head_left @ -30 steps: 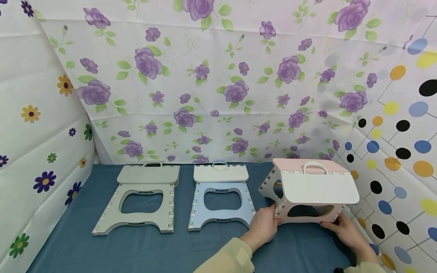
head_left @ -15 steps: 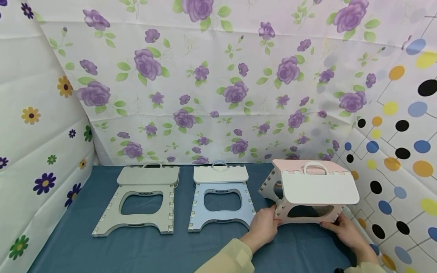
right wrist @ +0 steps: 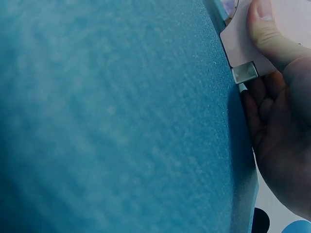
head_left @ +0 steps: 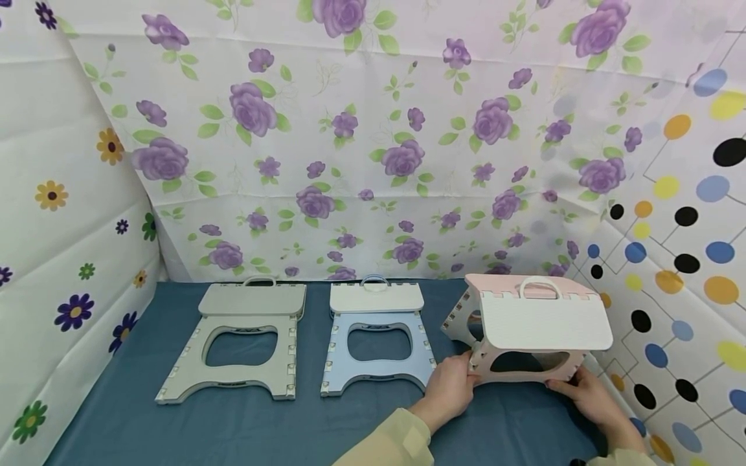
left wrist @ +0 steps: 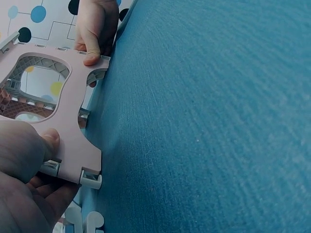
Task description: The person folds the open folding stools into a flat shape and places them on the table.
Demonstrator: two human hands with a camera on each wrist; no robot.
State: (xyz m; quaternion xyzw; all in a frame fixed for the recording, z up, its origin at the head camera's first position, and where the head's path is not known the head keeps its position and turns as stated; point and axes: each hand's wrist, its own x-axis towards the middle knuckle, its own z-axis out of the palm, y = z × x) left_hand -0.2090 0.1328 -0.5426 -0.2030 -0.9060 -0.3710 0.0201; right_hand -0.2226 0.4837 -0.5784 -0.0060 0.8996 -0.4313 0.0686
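A pink and white folding step stool (head_left: 544, 320) stands partly unfolded at the right of the table, its white top panel sloping toward me and a white handle loop on top. My left hand (head_left: 449, 388) grips the lower left of its front leg panel; in the left wrist view the thumb lies on the pink face and the fingers go behind. At the opposite lower corner my right hand (head_left: 591, 395) grips the same panel (left wrist: 73, 111). The right wrist view shows the right thumb (right wrist: 272, 41) on the pink face, with fingers curled behind it.
A blue and white folding stool (head_left: 379, 369) lies flat just left of my left hand. Farther left lies a grey-green folding stool (head_left: 233, 372), also flat. Blue cloth (head_left: 233, 433) covers the table, and patterned sheets hang on three sides.
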